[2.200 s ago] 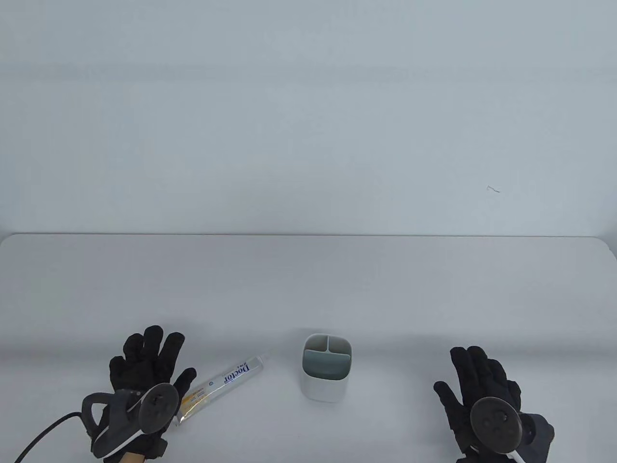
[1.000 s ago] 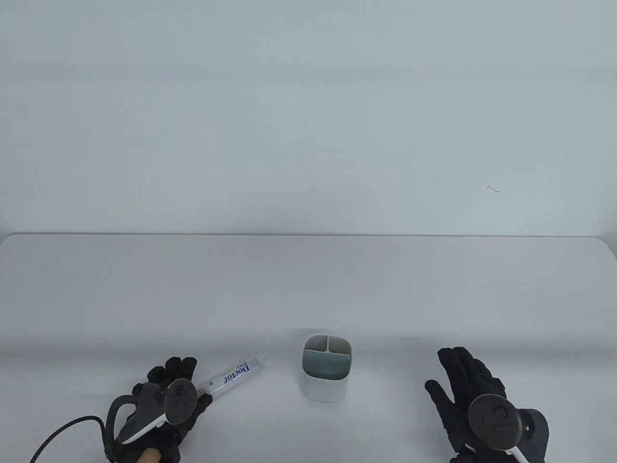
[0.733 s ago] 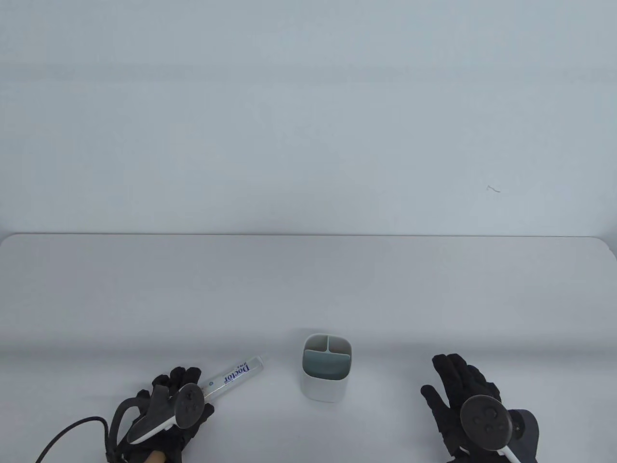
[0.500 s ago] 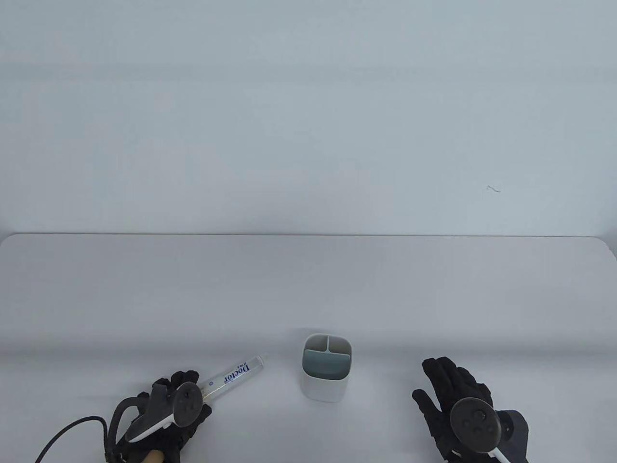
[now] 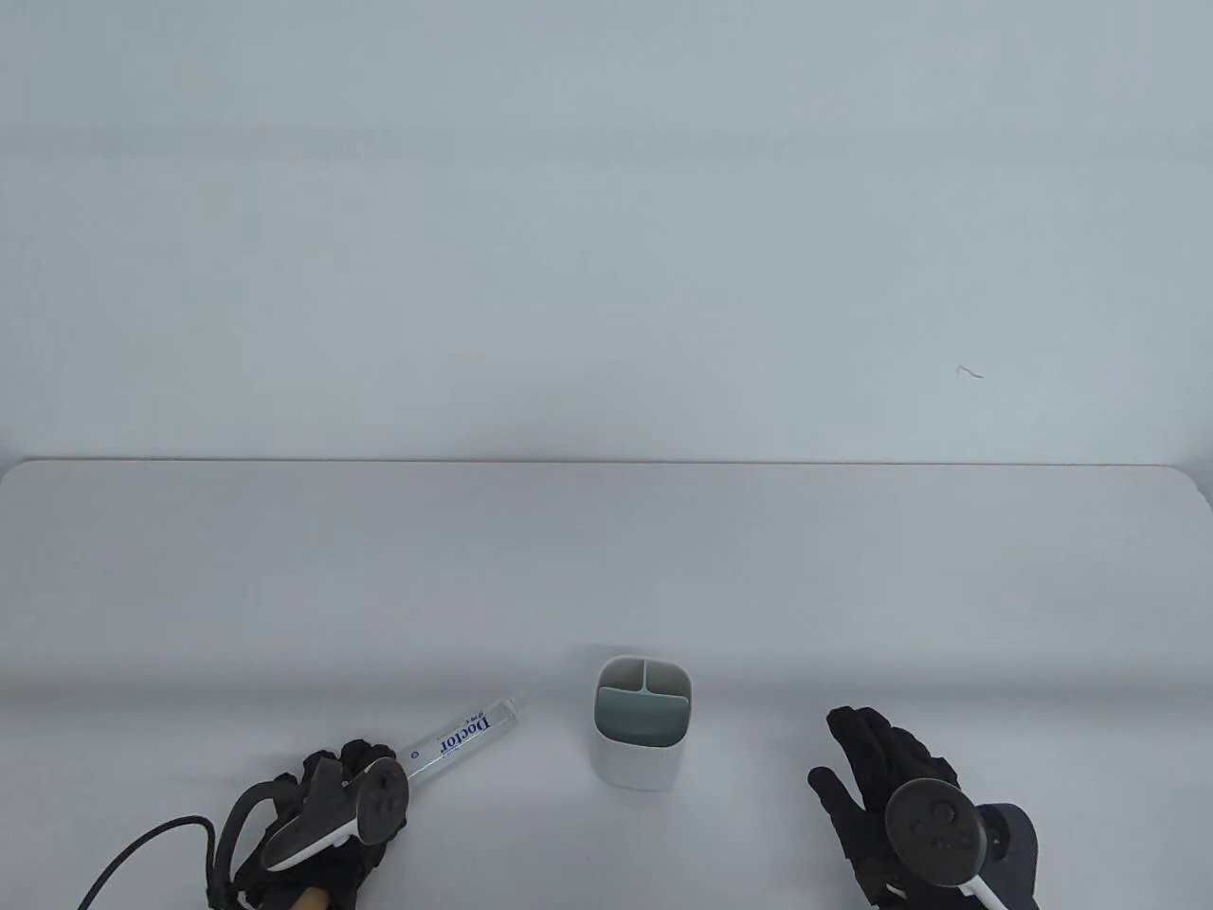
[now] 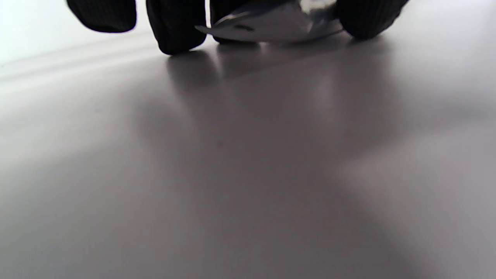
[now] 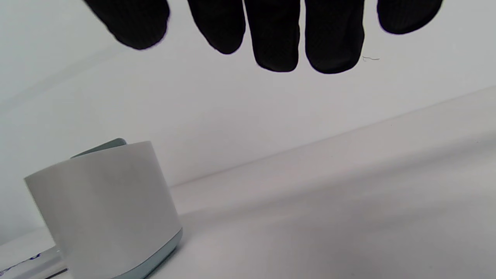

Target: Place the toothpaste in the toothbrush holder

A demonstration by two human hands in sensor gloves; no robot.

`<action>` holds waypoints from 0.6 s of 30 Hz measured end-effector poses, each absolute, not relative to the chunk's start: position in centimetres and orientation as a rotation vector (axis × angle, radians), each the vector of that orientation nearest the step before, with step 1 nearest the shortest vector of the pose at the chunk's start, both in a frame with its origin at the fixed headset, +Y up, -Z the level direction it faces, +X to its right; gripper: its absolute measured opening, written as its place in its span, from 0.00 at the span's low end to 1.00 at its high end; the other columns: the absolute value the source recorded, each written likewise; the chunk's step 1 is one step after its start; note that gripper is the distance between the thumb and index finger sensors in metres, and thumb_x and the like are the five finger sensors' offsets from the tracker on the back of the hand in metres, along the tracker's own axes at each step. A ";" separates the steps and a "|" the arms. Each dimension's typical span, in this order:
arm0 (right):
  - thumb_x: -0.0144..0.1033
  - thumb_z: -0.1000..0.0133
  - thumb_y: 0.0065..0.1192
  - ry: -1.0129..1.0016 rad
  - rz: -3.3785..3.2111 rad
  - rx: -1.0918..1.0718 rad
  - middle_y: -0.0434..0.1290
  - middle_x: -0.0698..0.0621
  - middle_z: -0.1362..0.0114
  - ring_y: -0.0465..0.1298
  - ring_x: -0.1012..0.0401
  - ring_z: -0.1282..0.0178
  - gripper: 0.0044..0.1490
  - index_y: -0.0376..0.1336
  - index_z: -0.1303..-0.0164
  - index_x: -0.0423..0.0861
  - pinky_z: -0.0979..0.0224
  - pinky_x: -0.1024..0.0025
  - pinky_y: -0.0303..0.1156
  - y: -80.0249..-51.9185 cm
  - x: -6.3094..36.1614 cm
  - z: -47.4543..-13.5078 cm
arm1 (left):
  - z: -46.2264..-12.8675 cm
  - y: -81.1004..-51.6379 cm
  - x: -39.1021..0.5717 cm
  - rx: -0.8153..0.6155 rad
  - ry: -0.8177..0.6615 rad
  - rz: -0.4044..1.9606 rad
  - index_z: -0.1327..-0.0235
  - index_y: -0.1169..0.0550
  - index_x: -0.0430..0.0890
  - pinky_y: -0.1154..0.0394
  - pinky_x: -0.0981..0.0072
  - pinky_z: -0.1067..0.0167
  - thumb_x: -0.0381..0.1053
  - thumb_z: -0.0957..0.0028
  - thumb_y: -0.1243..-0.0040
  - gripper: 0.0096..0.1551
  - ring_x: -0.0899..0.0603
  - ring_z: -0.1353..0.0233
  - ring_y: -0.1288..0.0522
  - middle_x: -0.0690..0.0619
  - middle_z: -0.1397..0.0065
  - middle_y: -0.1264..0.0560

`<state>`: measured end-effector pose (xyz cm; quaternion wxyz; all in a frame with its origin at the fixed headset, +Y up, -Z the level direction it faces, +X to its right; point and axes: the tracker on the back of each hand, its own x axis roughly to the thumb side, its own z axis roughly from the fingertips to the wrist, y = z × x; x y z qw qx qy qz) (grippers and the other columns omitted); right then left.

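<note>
The toothpaste tube (image 5: 460,735) lies on the table, cap end pointing up-right toward the white toothbrush holder (image 5: 642,758). My left hand (image 5: 346,763) is curled over the tube's flat tail end. In the left wrist view my fingers (image 6: 176,31) and thumb (image 6: 364,19) pinch the crimped tail (image 6: 271,27) right at the table surface. My right hand (image 5: 867,758) is open and empty, to the right of the holder. In the right wrist view its fingers (image 7: 275,38) are spread above the table, with the holder (image 7: 104,209) at lower left.
The holder has a teal divider with compartments open at the top (image 5: 642,713). The white table (image 5: 606,569) stretches back to a far edge in front of a plain wall. A black cable (image 5: 133,853) trails from my left wrist.
My left hand moved right onto the tube's tail and its fingers curled around it. My right hand drifted left and slightly back. The tube and holder stayed in place.
</note>
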<state>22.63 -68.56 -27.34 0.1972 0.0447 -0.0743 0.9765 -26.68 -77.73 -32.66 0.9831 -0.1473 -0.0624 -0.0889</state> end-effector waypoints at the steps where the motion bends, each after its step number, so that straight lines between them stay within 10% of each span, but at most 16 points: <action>1: 0.56 0.36 0.50 -0.207 2.735 0.126 0.62 0.41 0.13 0.66 0.36 0.18 0.39 0.52 0.16 0.49 0.25 0.31 0.54 -68.6 22.6 -27.3 | -32.7 -77.7 -26.7 -0.293 -0.125 -0.178 0.20 0.44 0.50 0.35 0.31 0.30 0.60 0.34 0.53 0.33 0.30 0.17 0.35 0.45 0.13 0.39; 18: 0.55 0.35 0.50 -0.159 2.721 0.157 0.63 0.42 0.14 0.66 0.36 0.19 0.38 0.54 0.17 0.49 0.25 0.32 0.55 -68.9 22.2 -27.5 | -32.1 -77.5 -24.6 -0.175 -0.209 -0.355 0.22 0.46 0.53 0.26 0.43 0.34 0.55 0.35 0.47 0.33 0.39 0.31 0.25 0.50 0.19 0.33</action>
